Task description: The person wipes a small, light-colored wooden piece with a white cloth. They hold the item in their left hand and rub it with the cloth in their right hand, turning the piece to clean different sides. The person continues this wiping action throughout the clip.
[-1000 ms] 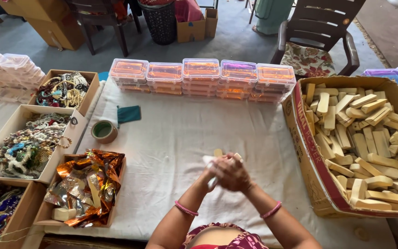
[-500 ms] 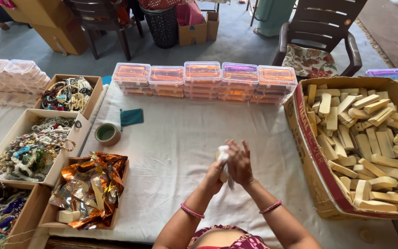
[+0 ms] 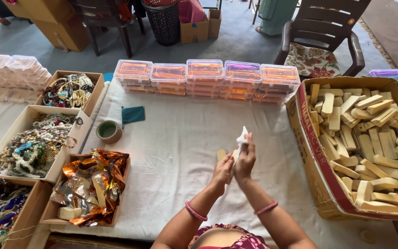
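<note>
Both forearms rise from the bottom centre of the frame and meet at mid-frame. The left hand (image 3: 222,168) and right hand (image 3: 245,161) press together, fingers curled closed, a pink bangle on each wrist.

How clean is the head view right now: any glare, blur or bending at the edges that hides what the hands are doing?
Head view: soft, even daylight with faint shadows. Left hand and right hand are fairly sharp around the pale block and white wrap. The foil wrappers and clear lidded boxes glint. The wide lens bows the cardboard box near the edge.
</note>
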